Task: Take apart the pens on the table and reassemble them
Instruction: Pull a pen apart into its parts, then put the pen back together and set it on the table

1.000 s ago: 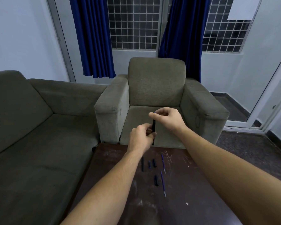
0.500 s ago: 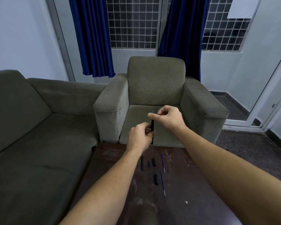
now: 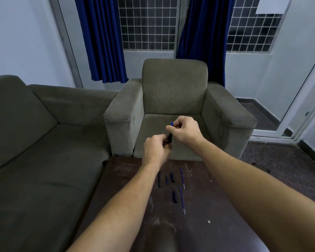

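While your left hand (image 3: 156,150) grips the pen's (image 3: 170,138) lower end and your right hand (image 3: 186,131) pinches its top, above the table's (image 3: 198,233) far edge, pull straight along the axis. Loose parts (image 3: 172,177) lie below; drop nothing.

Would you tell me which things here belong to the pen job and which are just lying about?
Job: pen, held by left hand and right hand; far refill; near refill; four dark pieces; table.
Lying about: armchair; sofa; curtains.

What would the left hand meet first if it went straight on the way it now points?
Probably the right hand, which pinches the same dark pen just beyond the left hand; depth is unclear.
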